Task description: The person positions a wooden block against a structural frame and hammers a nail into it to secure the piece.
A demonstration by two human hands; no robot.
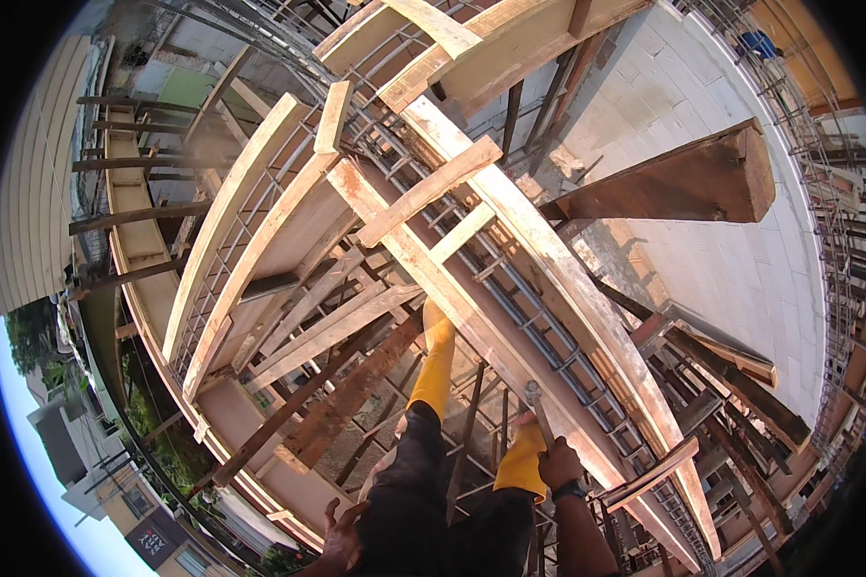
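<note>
My right hand point(560, 466) is closed round the handle of a hammer point(541, 409), its head up beside the long timber formwork beam. Low at the left, next to my dark trouser leg, my left hand point(342, 529) has its fingers apart and holds nothing that I can see. Both my legs end in yellow boots point(434, 356), the left one reaching to the near board point(443, 288) of the formwork. Between this board and the far board point(548, 255) lies a cage of steel bars point(520, 308). Short wooden crosspieces point(433, 190) bridge the two boards.
A second formwork beam point(260, 250) with bars inside branches to the left. Below me are wooden props and braces point(342, 322), with gaps down to a lower level. A thick brown timber point(674, 183) juts across the right, before a pale block wall point(741, 279).
</note>
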